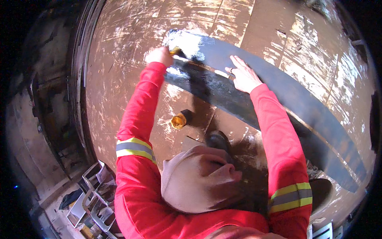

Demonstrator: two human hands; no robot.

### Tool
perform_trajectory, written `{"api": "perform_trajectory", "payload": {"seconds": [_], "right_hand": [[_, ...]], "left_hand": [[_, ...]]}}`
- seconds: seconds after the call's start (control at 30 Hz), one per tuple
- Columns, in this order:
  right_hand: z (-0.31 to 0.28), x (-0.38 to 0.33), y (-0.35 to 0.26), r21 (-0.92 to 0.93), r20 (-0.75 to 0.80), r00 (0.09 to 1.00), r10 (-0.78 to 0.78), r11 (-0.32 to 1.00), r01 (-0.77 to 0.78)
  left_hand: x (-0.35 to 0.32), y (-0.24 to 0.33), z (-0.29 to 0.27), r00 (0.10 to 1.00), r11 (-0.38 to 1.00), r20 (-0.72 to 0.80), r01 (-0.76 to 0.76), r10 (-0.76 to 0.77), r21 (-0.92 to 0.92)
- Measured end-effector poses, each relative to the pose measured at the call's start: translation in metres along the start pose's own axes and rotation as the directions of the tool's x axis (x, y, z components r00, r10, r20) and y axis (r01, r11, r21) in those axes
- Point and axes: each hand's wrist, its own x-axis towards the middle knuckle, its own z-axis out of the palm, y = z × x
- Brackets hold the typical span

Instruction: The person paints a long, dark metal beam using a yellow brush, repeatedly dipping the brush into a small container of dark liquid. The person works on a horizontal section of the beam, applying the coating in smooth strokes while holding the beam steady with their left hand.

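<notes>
Two hands on the long curved black metal plate [274,95] lying across the paint-streaked brown floor [131,47] — my left hand [160,55] fisted around a small paintbrush [177,51] at its white-daubed end, my right hand [243,76] spread flat mid-plate — a yellow can [179,120] nearby

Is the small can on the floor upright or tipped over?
Tipped: the can lies on its side on the brown floor, yellowish end facing up.

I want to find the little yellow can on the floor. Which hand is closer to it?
Left. The left hand holds a brush at the dark board's end, above the yellow can. The right hand lies flat on the board, farther off to the right.
</notes>
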Motion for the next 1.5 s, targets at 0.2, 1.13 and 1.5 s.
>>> {"api": "perform_trajectory", "payload": {"seconds": [0.2, 1.13, 1.5], "right_hand": [[0.007, -0.003, 0.004, -0.090, -0.074, 0.996, -0.048, 0.995, 0.041], [0.004, -0.017, -0.009, -0.293, -0.025, 0.990, 0.138, 0.946, -0.139], [0.003, -0.012, -0.016, -0.293, -0.007, 0.986, 0.164, 0.943, -0.159]], "left_hand": [[-0.009, 0.039, -0.008, 0.919, 0.814, -0.092, -0.382, 0.382, -0.437], [0.042, 0.114, -0.040, 0.934, 0.914, 0.062, -0.358, 0.353, 0.189], [0.093, 0.044, -0.063, 0.990, 0.952, 0.015, -0.140, 0.141, 0.272]]}}
